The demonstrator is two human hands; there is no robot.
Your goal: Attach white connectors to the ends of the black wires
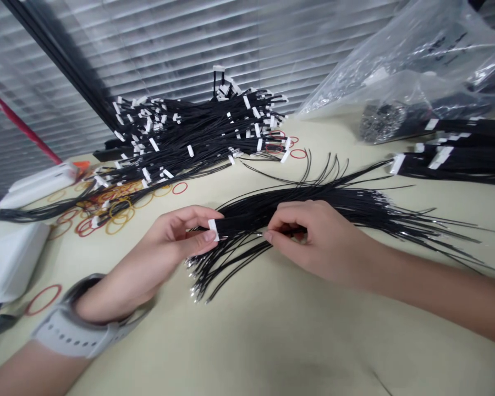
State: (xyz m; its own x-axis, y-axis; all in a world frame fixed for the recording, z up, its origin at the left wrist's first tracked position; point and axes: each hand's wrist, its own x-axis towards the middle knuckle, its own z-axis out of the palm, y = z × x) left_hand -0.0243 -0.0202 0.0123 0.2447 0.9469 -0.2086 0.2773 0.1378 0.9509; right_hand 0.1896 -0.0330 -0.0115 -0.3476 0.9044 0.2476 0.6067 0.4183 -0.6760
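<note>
My left hand (181,236), with a grey-banded watch on its wrist, pinches a white connector (213,230) from which black wires run to the right. A short way to the right, my right hand (309,236) has thumb and forefinger pressed together on a thin black wire (256,234) with a shiny metal tip pointing left. Under and behind both hands lies a loose bundle of black wires (355,206), its metal-tipped ends fanning out at left and right. The curled fingers hide part of the wire in my right hand.
A heap of black cables with white connectors (190,132) lies at the back left, beside red and yellow rubber bands (119,212). White boxes (12,264) stand at far left. More cables (470,157) and a clear plastic bag (416,82) are at back right, before window blinds.
</note>
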